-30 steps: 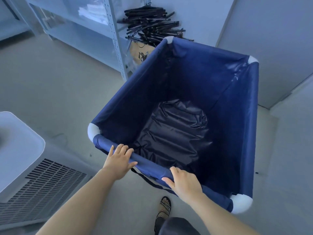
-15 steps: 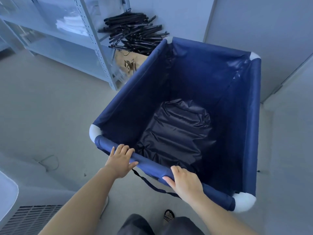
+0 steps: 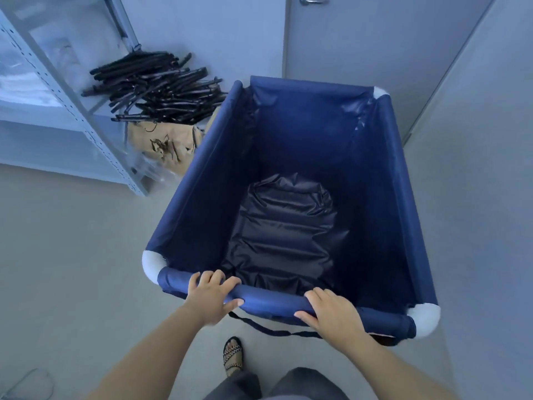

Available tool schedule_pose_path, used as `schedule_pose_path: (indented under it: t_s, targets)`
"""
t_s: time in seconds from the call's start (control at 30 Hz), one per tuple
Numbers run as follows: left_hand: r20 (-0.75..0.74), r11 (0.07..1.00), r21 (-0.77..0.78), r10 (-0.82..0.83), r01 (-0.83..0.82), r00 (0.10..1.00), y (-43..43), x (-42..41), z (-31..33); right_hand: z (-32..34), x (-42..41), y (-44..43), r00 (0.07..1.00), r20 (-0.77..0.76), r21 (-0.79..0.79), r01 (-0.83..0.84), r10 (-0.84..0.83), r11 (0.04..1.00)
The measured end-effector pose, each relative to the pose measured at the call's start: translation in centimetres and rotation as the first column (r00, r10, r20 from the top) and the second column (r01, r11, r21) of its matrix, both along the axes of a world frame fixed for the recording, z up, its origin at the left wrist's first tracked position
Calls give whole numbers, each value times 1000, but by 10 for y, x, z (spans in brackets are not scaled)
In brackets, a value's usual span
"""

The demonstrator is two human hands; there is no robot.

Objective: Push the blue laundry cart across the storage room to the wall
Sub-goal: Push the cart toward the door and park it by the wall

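- While both hands grip its near rim, the blue fabric laundry cart [image 3: 202,197] stands on the grey floor [image 3: 72,255], its far edge close to the pale door [image 3: 360,39].
- Left hand [image 3: 208,298]: fingers curled over the padded near rail, thumb underneath, clasping it near the near-left white corner [image 3: 151,265].
- Right hand [image 3: 331,314]: clasps the same rail, nearer the near-right corner.
- Dark crumpled liner [image 3: 282,229]: lies on the cart bottom.
- Black hangers [image 3: 155,88]: piled beside the cart's far-left corner, next to the metal shelving [image 3: 72,111].
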State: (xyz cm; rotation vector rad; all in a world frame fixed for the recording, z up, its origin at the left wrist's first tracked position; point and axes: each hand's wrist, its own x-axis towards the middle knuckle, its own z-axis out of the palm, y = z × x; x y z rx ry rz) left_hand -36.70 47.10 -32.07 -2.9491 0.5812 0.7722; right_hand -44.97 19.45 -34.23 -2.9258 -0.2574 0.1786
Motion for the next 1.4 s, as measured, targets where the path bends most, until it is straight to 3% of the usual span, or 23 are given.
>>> schedule_pose_path:
  t_s: [0.2,0.4,0.6,0.77,1.0,1.2,1.4]
  targets:
    - [53,979,-34,-198,200,979,0,53,0,-2,27,9,978,150,-134,167,-147,977]
    - [92,951,-50,-301,306,949,-6,99,-7,3,52,19,913,69,-88,408,-403,909]
    - [117,936,-52,-341,349,933,-20,143,-8,7,82,26,843,-8,-70,535,-537,842]
    - [89,918,-29,-391,395,916,-30,176,-4,10,102,18,838,-72,-67,536,-540,841]
    - [114,916,-7,-398,401,910,-36,193,-2,6,129,14,787,-233,-179,543,-572,820]
    - [116,919,51,-394,391,912,-45,200,-2,12,138,-3,815,-262,-130,501,-517,856]
    - [15,933,102,-349,346,937,-64,202,7,18,145,-33,804,-333,-118,483,-493,868]
